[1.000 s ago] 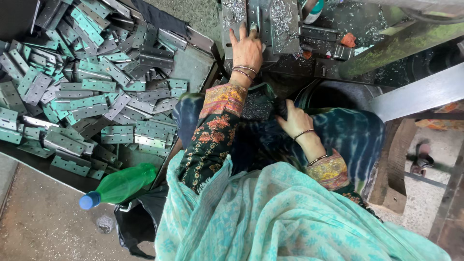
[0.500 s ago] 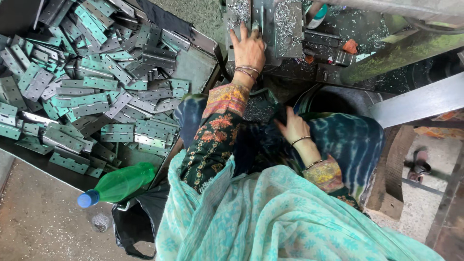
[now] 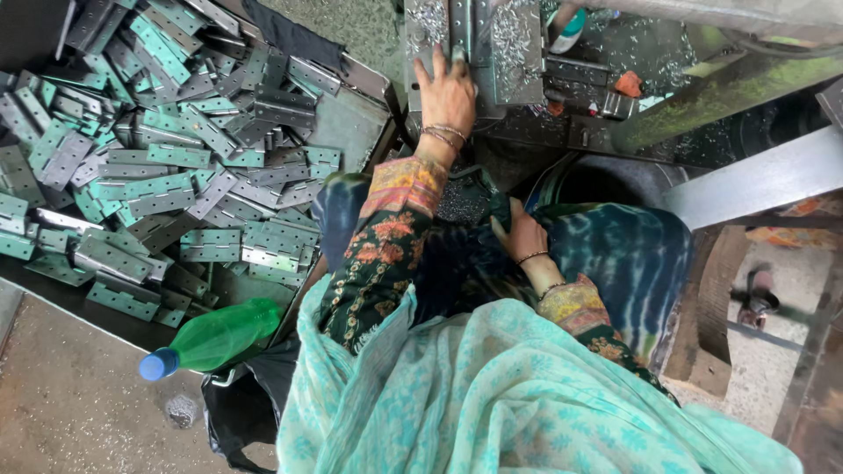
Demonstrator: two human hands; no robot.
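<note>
left hand: unmoved over the last second, fingers flat and spread on metal plate at machine bed, gripping nothing | right hand: resting in lap, grip unclear | hinge pile well left, untouched.

**Surroundings of the work station**

A heap of flat metal hinges, grey and green-tinted, filled a tray at the left. A green plastic bottle with a blue cap lay tilted below it, beside a black bag. A pale angled metal bar crossed the right side above a concrete floor.
</note>
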